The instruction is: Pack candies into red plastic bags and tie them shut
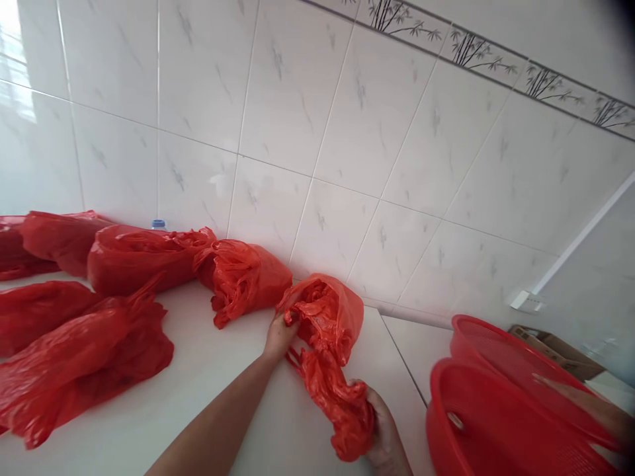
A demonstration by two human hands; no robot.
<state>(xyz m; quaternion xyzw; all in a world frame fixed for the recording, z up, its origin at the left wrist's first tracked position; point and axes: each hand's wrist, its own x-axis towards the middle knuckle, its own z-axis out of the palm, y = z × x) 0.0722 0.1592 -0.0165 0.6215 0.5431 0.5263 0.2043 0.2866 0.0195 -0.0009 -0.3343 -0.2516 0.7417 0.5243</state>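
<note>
A red plastic bag point(342, 311) lies on the white tabletop against the tiled wall, its mouth crumpled toward me. My left hand point(281, 337) pinches the bag's film at the left of its opening. Lower down, my right hand point(384, 430) is wrapped around the bunched, twisted end of the same bag, which partly hides the fingers. What the bag contains cannot be seen. Just left of it another red bag point(260, 271) leans by the wall, its gathered mouth hanging forward.
More red bags point(143, 261) fill the left, with a blue bottle cap point(158, 224) behind. At right are two red plastic baskets point(439, 396); another person's blurred hand point(570, 393) is over them. Beyond are a cardboard box point(560, 350) and a wall socket point(526, 302).
</note>
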